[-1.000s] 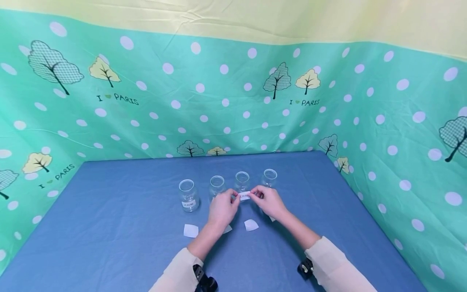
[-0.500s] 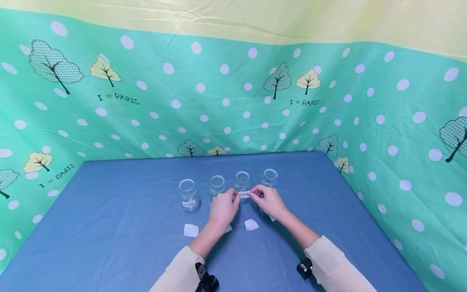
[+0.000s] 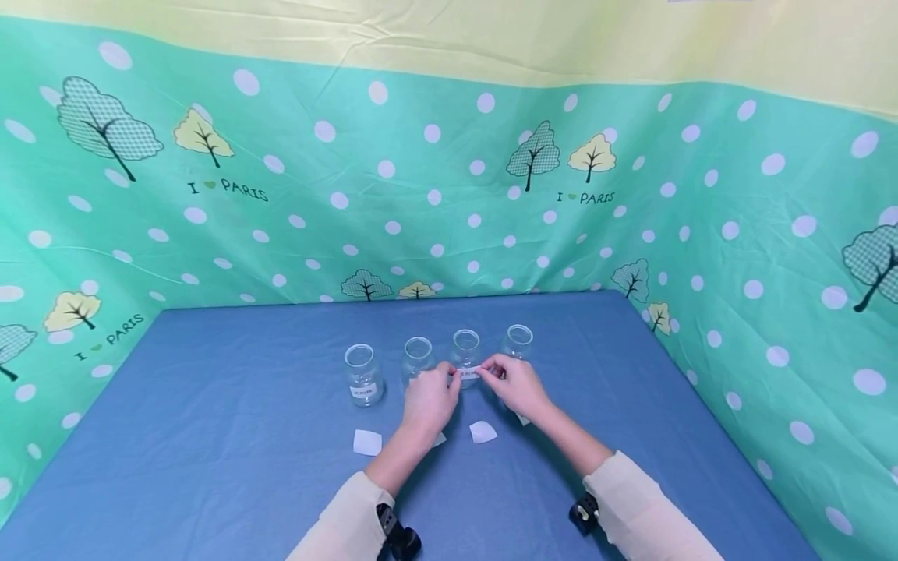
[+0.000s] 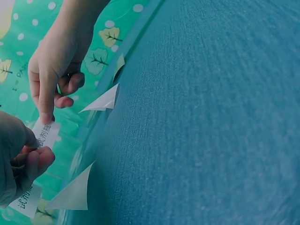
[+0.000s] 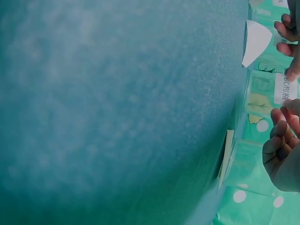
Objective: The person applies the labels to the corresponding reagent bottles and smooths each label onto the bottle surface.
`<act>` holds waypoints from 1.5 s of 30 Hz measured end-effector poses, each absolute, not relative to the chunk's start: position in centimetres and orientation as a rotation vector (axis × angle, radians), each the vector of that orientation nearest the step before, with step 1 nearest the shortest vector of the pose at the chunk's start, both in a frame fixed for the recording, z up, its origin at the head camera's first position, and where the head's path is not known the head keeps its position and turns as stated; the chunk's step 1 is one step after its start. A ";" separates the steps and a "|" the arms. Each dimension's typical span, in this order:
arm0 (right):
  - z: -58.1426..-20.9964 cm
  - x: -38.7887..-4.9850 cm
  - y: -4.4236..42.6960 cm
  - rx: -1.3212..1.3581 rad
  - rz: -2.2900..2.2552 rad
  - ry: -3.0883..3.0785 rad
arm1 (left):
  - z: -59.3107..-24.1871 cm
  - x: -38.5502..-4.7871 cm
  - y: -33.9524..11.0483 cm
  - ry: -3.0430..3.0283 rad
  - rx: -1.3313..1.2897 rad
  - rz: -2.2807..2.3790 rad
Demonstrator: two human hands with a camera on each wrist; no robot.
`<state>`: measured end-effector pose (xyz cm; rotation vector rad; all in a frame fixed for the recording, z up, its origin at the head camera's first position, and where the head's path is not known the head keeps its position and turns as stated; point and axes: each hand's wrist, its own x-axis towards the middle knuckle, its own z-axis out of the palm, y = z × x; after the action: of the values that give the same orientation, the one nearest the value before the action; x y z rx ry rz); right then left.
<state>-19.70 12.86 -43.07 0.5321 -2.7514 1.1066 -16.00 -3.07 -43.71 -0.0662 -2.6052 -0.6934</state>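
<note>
A green polka-dot curtain [image 3: 435, 171] printed with trees hangs along the far and right sides of a table [image 3: 175, 436] covered in blue cloth. Above the middle of the table, the left hand [image 3: 429, 399] and right hand [image 3: 519, 387] sit slightly apart, each pinching one end of the same small slip.

Four open-topped clear glass jars stand upright in a row: the leftmost jar [image 3: 359, 370] wearing a printed label, the second jar [image 3: 418, 357], the third jar [image 3: 466, 344] just beyond the slip, and the rightmost jar [image 3: 519, 336] behind the right hand. They look smooth, rigid and breakable, best steadied by the sides.

White paper pieces [image 3: 482, 432] lie near of the jars, some with edges lifted.

The slip, a white printed label [image 3: 468, 374], is before the third jar's near wall; whether it touches glass I cannot tell. It should be light, limp and probably sticky-backed, so its short ends are the place to hold.
</note>
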 end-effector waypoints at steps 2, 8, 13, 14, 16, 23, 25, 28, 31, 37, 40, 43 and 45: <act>-43.1 -19.7 12.9 0.522 1.105 -2.754 | -43.8 -16.0 -3.0 -2.595 -0.069 -0.681; -43.2 -19.8 13.0 0.500 1.110 -2.766 | -43.8 -15.9 -2.9 -2.598 -0.059 -0.674; -43.1 -19.7 13.0 0.484 1.101 -2.785 | -43.6 -15.8 -3.0 -2.668 -0.029 -0.686; -43.0 -19.7 13.0 0.478 1.096 -2.798 | -43.6 -15.8 -3.0 -2.682 -0.025 -0.688; -42.9 -19.7 12.9 0.464 1.090 -2.825 | -43.6 -15.8 -2.9 -2.704 -0.016 -0.689; -42.8 -19.8 12.6 0.446 1.072 -2.898 | -43.7 -16.0 -2.9 -2.734 -0.006 -0.710; -42.9 -19.9 12.5 0.453 1.075 -2.895 | -43.7 -16.0 -2.9 -2.737 -0.017 -0.718; -43.0 -19.9 12.4 0.469 1.096 -2.881 | -43.8 -16.1 -3.0 -2.757 -0.030 -0.755; -43.3 -20.0 12.3 0.476 1.107 -2.881 | -43.9 -16.1 -3.1 -2.773 -0.042 -0.789; -43.4 -20.1 12.5 0.480 1.160 -2.864 | -44.0 -16.1 -3.3 -2.758 -0.084 -0.801; -43.3 -20.2 12.7 0.479 1.200 -2.862 | -43.9 -16.2 -3.4 -2.756 -0.100 -0.798; -43.3 -20.3 12.8 0.478 1.217 -2.870 | -43.8 -16.3 -3.4 -2.762 -0.111 -0.788; -43.2 -20.4 12.8 0.480 1.217 -2.873 | -43.7 -16.3 -3.5 -2.764 -0.118 -0.785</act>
<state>-20.35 12.85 -43.24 0.4796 -2.8727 1.2172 -16.33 -3.47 -43.74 -0.1176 -2.7635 -0.7846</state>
